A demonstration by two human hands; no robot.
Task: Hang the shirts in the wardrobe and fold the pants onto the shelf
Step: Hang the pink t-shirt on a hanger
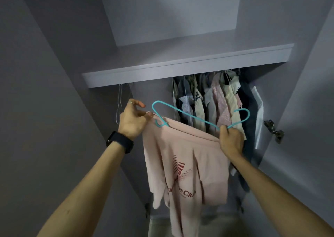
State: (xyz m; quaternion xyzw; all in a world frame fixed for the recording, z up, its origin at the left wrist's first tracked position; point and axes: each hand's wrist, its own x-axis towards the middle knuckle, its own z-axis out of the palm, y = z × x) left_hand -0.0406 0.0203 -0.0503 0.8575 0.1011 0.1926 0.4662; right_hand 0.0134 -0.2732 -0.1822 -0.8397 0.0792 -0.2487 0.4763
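A pink shirt [182, 157] with a red print hangs in front of the open wardrobe, draped over a teal hanger [186, 115]. My left hand [132, 120] pinches the shirt's upper edge together with the hanger's left end. My right hand [231, 141] grips the hanger's right part and the shirt's edge below it. The hanger's hook curves up at the right, near the hung clothes. Part of the hanger is hidden inside the shirt.
Several shirts [213, 101] hang on the rail at the wardrobe's right half. A bare metal hanger [119, 103] hangs at the left. A grey shelf [180, 68] runs above the rail. An open door with a hinge [273, 130] stands at the right.
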